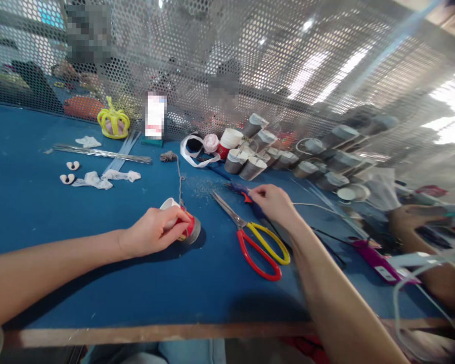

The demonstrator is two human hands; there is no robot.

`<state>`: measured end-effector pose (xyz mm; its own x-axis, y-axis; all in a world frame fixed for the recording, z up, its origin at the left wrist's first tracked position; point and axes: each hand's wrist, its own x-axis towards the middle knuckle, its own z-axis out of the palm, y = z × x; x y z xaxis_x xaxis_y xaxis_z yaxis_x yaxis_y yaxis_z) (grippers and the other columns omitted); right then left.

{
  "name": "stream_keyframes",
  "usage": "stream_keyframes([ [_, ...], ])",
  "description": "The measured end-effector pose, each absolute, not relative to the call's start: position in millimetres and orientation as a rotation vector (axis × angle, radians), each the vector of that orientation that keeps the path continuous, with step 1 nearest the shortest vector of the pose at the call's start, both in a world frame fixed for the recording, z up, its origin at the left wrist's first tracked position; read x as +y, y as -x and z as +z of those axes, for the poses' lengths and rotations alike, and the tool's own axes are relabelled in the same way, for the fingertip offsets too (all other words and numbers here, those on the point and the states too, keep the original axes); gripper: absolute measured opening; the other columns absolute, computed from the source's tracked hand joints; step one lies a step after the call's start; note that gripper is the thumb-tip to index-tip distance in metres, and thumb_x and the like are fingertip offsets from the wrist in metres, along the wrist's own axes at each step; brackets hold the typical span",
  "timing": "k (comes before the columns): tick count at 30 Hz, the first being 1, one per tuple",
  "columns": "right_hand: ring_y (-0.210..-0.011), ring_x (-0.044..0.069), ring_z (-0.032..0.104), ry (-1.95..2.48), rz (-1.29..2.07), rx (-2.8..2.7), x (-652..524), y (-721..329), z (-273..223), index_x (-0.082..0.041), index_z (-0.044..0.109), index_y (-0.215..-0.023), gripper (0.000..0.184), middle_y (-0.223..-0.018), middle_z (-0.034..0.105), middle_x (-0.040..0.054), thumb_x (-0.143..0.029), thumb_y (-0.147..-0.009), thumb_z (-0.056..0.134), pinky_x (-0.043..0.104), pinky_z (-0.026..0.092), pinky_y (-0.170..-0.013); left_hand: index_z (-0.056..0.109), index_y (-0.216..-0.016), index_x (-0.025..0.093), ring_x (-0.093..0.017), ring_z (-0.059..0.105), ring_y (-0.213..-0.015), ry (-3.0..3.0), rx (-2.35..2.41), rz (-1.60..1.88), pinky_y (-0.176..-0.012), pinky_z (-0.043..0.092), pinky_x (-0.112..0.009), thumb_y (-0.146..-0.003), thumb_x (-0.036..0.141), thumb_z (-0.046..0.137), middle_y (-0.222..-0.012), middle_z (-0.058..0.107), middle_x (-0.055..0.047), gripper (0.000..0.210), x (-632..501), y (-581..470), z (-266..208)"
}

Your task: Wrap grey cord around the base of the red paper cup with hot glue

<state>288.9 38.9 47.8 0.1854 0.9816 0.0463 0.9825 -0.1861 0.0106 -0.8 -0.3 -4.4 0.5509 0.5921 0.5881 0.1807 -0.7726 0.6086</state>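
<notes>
My left hand (157, 228) is closed around a small paper cup (189, 227) with a white rim, a red printed side and a grey end. The cup lies tilted just above or on the blue table. A grey yarn (181, 184) runs from the cup to a small yarn bundle (168, 156) farther back. My right hand (273, 203) grips a dark blue glue gun (237, 188) with an orange trigger, its nozzle pointing left. Between the hands lie scissors (242, 223) with one red and one yellow handle, blades toward the back left.
Grey-wrapped cups (253, 168) stand along the mesh panel (197, 60). At the back left are a yellow crown-shaped piece (114, 121), a phone (155, 116), metal wires (102, 153) and lace scraps (93, 180). A magenta power strip (379, 261) and another person's hand (413, 222) are on the right.
</notes>
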Motion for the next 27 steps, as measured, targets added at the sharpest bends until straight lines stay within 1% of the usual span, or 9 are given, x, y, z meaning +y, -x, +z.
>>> stream_keyframes([
  [6,-0.059,0.017,0.057,2.178,0.075,-1.909,20.2,-279.6,57.8,-0.017,0.061,-0.067,0.026,-0.061,0.062,0.0038,-0.029,-0.085,0.045,0.027,0.039,-0.055,0.055,-0.088,0.015,-0.006,0.06,-0.05,-2.345,0.608,1.154,-0.055,0.048,-0.014,-0.088,0.015,0.046,-0.056,0.062,0.005,0.009,0.9,0.4,-4.4],
  [8,-0.059,0.018,0.057,2.084,0.182,-1.95,15.2,-266.0,55.8,-0.018,0.06,-0.064,0.02,-0.061,0.063,0.0038,-0.028,-0.079,0.052,0.028,0.04,-0.057,0.054,-0.089,0.015,-0.006,0.061,-0.051,-2.373,0.585,1.178,-0.054,0.047,-0.013,-0.089,0.015,0.046,-0.06,0.064,0.004,0.008,1.1,0.6,-3.9],
  [10,-0.069,0.019,0.06,1.961,0.334,-1.998,10.9,-249.0,53.0,-0.018,0.064,-0.075,0.011,-0.075,0.068,0.0053,-0.024,-0.075,0.055,0.029,0.043,-0.064,0.054,-0.088,0.015,-0.006,0.06,-0.05,-2.433,0.561,1.221,-0.05,0.045,-0.013,-0.089,0.015,0.046,-0.064,0.066,0.002,0.008,0.7,1.4,-2.9],
  [13,-0.088,0.017,0.063,1.738,0.677,-2.079,5.9,-221.1,48.6,-0.018,0.068,-0.09,0.027,-0.096,0.07,0.0057,-0.034,-0.084,0.047,0.028,0.046,-0.078,0.054,-0.088,0.015,-0.007,0.059,-0.05,-2.551,0.476,1.28,-0.049,0.044,-0.014,-0.089,0.016,0.045,-0.065,0.066,0.0,0.008,-1.2,2.8,-0.9],
  [17,-0.092,0.018,0.063,1.469,1.278,-1.972,1.4,-189.6,41.4,-0.018,0.071,-0.085,0.062,-0.093,0.071,0.0067,-0.056,-0.09,0.022,0.031,0.048,-0.083,0.053,-0.09,0.014,-0.01,0.061,-0.054,-2.63,0.315,1.297,-0.053,0.047,-0.017,-0.091,0.018,0.043,-0.066,0.067,-0.002,0.01,-5.0,3.2,1.5],
  [19,-0.09,0.019,0.063,1.287,1.586,-1.758,-1.0,-179.4,38.2,-0.018,0.071,-0.088,0.063,-0.093,0.071,0.007,-0.065,-0.085,0.029,0.033,0.047,-0.082,0.053,-0.09,0.015,-0.01,0.061,-0.054,-2.636,0.282,1.292,-0.053,0.047,-0.018,-0.091,0.019,0.043,-0.066,0.067,-0.002,0.011,-6.3,2.7,2.6],
  [21,-0.083,0.017,0.062,1.168,1.716,-1.536,-3.8,-173.4,36.5,-0.02,0.07,-0.093,0.053,-0.091,0.07,0.0052,-0.065,-0.077,0.047,0.031,0.048,-0.075,0.053,-0.09,0.015,-0.01,0.061,-0.054,-2.622,0.275,1.275,-0.053,0.047,-0.017,-0.091,0.019,0.043,-0.065,0.067,-0.001,0.01,-7.0,2.0,3.8],
  [24,-0.073,0.012,0.059,1.115,1.696,-1.27,-7.9,-170.0,36.4,-0.021,0.07,-0.084,0.035,-0.089,0.068,0.001,-0.048,-0.062,0.074,0.025,0.048,-0.067,0.052,-0.089,0.016,-0.009,0.062,-0.054,-2.569,0.313,1.238,-0.053,0.047,-0.016,-0.089,0.015,0.044,-0.064,0.067,0.0,0.008,-7.0,1.6,5.7],
  [27,-0.072,0.009,0.058,1.074,1.654,-1.129,-10.9,-169.8,36.9,-0.018,0.066,-0.064,0.022,-0.09,0.067,-0.001,-0.035,-0.057,0.079,0.022,0.046,-0.067,0.052,-0.087,0.016,-0.008,0.062,-0.053,-2.52,0.356,1.192,-0.051,0.045,-0.014,-0.087,0.012,0.046,-0.064,0.068,0.001,0.008,-7.7,2.1,6.9],
])
